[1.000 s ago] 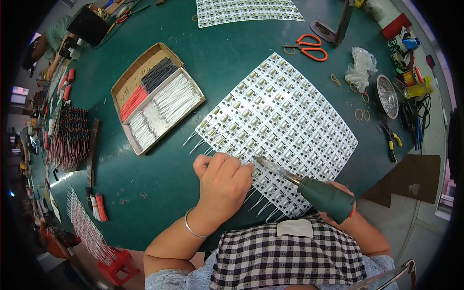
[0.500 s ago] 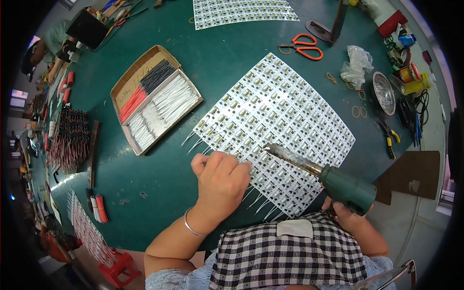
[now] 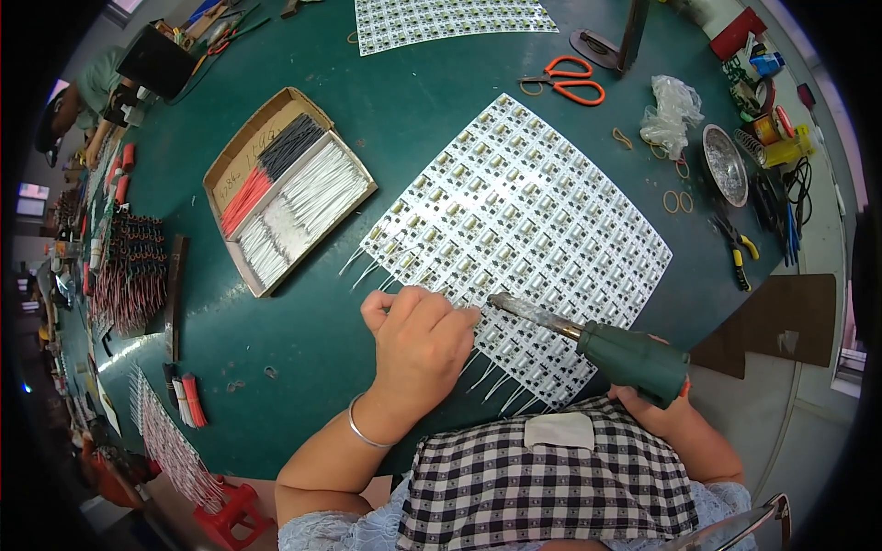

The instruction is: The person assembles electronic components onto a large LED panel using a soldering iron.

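A white sheet of small circuit boards [image 3: 542,202] lies at a slant on the table, with short white wires [image 3: 496,386] sticking out along its near left edge. Over that edge my left hand [image 3: 418,340] is closed, knuckles up. Its fingertips, and anything they pinch, are hidden. My right hand [image 3: 650,409] grips a green soldering gun [image 3: 634,360] from below. The gun's metal barrel points left across the boards, and its tip is close to the sheet beside my left fingers. Whether the tip touches a board I cannot tell.
Left of the sheet, a cardboard box [image 3: 347,209] holds black, red and white wires. Orange-handled scissors [image 3: 574,81], a plastic bag [image 3: 673,115], a metal bowl [image 3: 726,167] and pliers [image 3: 738,253] lie to the right. Another board sheet [image 3: 455,23] is at the back. Someone sits far left.
The soldering gun and my right hand have moved left, bringing the tip nearer my left fingers. My left hand stays in nearly the same place. The whole view has shifted slightly.
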`<state>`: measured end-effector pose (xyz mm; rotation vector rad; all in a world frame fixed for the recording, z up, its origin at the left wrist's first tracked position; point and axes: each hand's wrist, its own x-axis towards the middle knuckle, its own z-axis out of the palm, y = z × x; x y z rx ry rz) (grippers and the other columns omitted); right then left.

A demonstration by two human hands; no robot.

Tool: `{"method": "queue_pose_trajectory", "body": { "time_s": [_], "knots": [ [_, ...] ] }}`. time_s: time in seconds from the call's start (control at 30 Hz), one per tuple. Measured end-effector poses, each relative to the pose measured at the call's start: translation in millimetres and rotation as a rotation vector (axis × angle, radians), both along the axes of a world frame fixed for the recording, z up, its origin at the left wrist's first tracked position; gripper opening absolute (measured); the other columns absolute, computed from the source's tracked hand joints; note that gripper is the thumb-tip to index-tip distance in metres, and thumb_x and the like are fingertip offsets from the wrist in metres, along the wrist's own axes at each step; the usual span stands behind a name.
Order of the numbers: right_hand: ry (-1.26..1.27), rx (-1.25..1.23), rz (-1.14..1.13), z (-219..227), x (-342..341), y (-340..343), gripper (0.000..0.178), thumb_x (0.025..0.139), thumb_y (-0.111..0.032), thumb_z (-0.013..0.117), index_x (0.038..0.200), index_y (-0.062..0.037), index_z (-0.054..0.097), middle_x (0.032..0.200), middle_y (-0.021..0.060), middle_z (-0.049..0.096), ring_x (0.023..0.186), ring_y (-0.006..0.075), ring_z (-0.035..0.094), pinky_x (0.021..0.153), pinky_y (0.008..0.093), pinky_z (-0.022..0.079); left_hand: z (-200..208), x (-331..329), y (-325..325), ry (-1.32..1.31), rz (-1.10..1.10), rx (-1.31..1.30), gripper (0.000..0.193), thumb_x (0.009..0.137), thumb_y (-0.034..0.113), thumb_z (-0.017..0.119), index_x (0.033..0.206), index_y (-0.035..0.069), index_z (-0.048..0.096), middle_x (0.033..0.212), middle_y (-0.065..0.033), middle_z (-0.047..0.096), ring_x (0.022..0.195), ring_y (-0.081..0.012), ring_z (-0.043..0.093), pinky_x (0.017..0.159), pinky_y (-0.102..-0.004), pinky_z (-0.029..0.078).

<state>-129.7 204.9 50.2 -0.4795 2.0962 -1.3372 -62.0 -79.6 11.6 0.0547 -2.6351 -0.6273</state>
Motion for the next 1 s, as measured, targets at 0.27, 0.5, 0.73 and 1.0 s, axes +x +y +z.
{"method": "queue_pose_trajectory", "body": {
  "time_s": [0.27,0.5,0.73,1.0],
  "knots": [
    [0.356,0.041,0.281,1.3,-8.3,-4.3,0.058,0.074,-0.005,0.069,0.122,0.0083,0.041,0.111,0.0156,0.06,0.101,0.0211,0.06,0.089,0.0321,0.046,-0.5,-1.3,-2.5,0.002,-0.079,0.034,0.012,0.065,0.006,0.068,0.074,0.012,0.065,0.068,0.0023,0.049,0.071,-0.0155,0.049,0.073,-0.0352,0.028],
    [0.369,0.071,0.324,2.7,-10.2,-5.6,0.058,0.074,-0.005,0.07,0.123,0.0083,0.041,0.112,0.0161,0.059,0.102,0.0209,0.059,0.089,0.032,0.045,-0.1,-1.1,-2.7,-0.02,-0.069,0.021,0.013,0.064,0.006,0.068,0.075,0.012,0.065,0.067,0.0015,0.048,0.071,-0.0158,0.049,0.072,-0.0354,0.028],
    [0.334,0.032,0.277,2.3,-8.2,-6.7,0.056,0.073,-0.005,0.07,0.121,0.0084,0.044,0.111,0.0159,0.059,0.101,0.0215,0.059,0.09,0.032,0.045,-1.9,-2.1,-4.0,-0.016,-0.093,0.061,0.014,0.063,0.005,0.068,0.076,0.012,0.065,0.067,0.0013,0.048,0.071,-0.0163,0.048,0.072,-0.036,0.028],
    [0.348,0.058,0.252,1.8,-8.5,-7.0,0.043,0.074,-0.008,0.069,0.113,0.0038,0.054,0.107,0.0154,0.061,0.1,0.0234,0.059,0.091,0.0352,0.045,0.3,-1.9,-2.8,-0.045,-0.052,0.047,0.014,0.063,0.007,0.072,0.073,0.014,0.066,0.067,0.0028,0.052,0.071,-0.0155,0.051,0.071,-0.0353,0.029]
  ]
}}
